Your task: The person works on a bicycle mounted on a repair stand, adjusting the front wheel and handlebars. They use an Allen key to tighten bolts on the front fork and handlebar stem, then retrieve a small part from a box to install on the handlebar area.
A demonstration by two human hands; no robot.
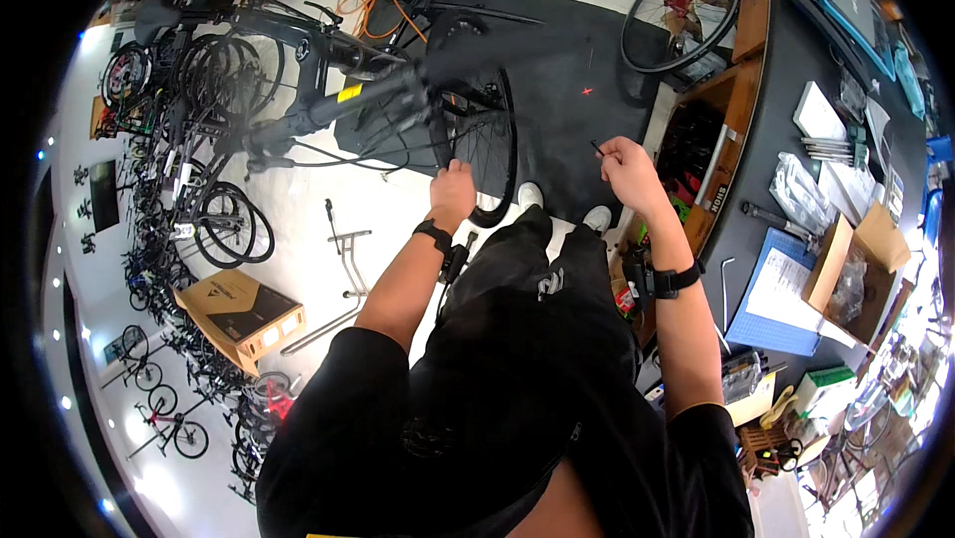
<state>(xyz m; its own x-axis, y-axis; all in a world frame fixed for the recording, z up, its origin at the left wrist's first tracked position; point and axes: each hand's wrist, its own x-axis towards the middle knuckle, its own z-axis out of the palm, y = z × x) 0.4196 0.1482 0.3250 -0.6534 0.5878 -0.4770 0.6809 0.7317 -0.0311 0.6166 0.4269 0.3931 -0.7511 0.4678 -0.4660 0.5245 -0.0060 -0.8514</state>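
A black bicycle (383,90) with a yellow label on one tube stands in front of me, partly blurred where it comes close. My left hand (454,190) is closed at the lower end of a black bicycle tube (441,140), beside the spoked wheel (507,120); its exact kind is hard to tell. Out to the right, apart from the bicycle, my right hand (631,176) pinches a small, thin dark piece (597,147) whose kind is too small to make out.
On my right runs a dark workbench (761,165) with a blue mat (761,314), an open cardboard box (851,269) and plastic bags. A loose wheel (679,69) leans against its front. At left lie a flat carton (239,314), a metal stand (348,260) and many bicycles.
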